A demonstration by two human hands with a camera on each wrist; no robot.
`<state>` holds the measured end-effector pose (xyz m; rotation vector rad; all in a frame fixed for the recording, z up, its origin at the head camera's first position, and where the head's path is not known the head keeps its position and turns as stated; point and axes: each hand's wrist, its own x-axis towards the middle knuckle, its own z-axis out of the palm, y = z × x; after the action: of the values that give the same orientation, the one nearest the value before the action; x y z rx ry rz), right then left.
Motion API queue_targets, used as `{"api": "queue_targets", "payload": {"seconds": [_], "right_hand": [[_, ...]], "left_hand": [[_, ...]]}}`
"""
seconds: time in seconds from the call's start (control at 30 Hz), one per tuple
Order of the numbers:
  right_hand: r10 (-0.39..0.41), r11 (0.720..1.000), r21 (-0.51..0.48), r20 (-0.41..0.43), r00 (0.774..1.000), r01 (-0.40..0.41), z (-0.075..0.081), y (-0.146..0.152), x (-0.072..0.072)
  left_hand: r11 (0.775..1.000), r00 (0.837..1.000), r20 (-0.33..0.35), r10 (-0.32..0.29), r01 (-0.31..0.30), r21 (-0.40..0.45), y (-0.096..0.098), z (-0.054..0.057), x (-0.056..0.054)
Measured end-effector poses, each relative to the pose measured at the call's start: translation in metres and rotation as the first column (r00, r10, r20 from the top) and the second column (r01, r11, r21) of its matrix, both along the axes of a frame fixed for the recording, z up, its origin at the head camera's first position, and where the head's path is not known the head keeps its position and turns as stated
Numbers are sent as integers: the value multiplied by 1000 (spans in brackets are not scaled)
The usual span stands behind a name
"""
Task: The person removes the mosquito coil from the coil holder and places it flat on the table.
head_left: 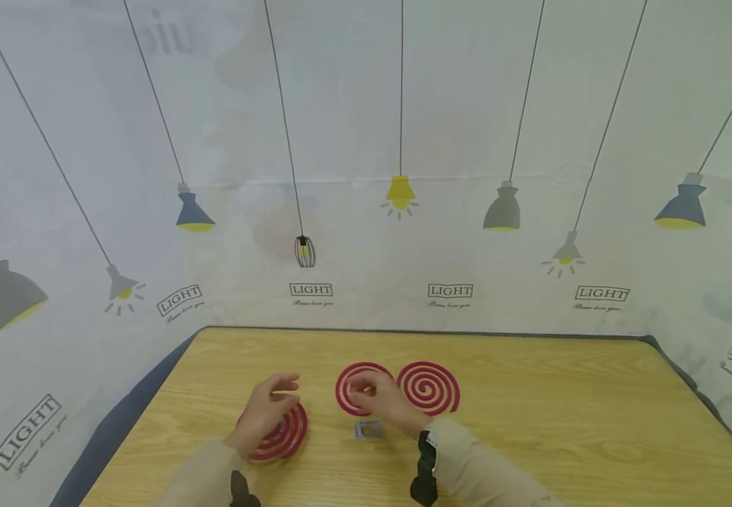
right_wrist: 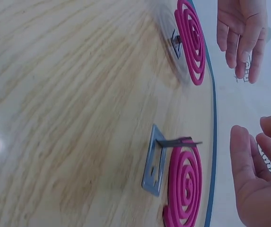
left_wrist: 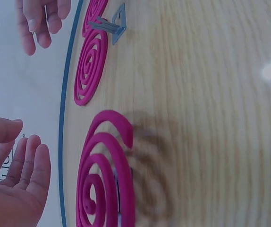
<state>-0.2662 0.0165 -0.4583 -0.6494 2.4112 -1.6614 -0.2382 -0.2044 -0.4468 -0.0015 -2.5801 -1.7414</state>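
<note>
My left hand (head_left: 267, 412) hovers over a magenta mosquito coil (left_wrist: 126, 189), fingers loosely bent and nothing between them. That coil sits raised off the table on a small metal stand (right_wrist: 175, 43), casting a shadow. Above another magenta coil (head_left: 366, 365), which lies flat, is my right hand (head_left: 378, 396); its thumb and fingers stand apart with no object in between. Just in front of this flat coil, a second metal coil stand (right_wrist: 149, 158) rests on the table with its bent prong sticking up. Part of the flat coil is hidden by the right hand in the head view.
A third magenta coil (head_left: 427, 389) lies flat to the right, close beside the middle one. The wooden table (head_left: 562, 408) has a dark edge, and a pale curtain (head_left: 366, 282) printed with lamps hangs around it. Each wrist wears a black strap (head_left: 425, 465).
</note>
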Motion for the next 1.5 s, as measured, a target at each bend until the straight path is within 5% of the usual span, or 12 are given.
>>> {"api": "queue_targets", "payload": {"seconds": [0.3, 0.8, 1.1, 1.5], "right_hand": [[68, 994, -96, 77, 995, -60, -8, -23, 7], [45, 999, -21, 83, 996, -43, -16, -55, 7], [41, 999, -13, 62, 997, -40, -24, -66, 3], [1, 998, 64, 105, 995, -8, -37, -82, 3]], "left_hand": [[999, 999, -28, 27, -29, -42, -17, 1, 8], [990, 989, -76, 130, -134, -51, -57, -1, 4], [976, 984, -9, 176, -176, -128, -83, -22, 16], [987, 980, 114, 162, -158, -43, -85, -43, 22]]}}
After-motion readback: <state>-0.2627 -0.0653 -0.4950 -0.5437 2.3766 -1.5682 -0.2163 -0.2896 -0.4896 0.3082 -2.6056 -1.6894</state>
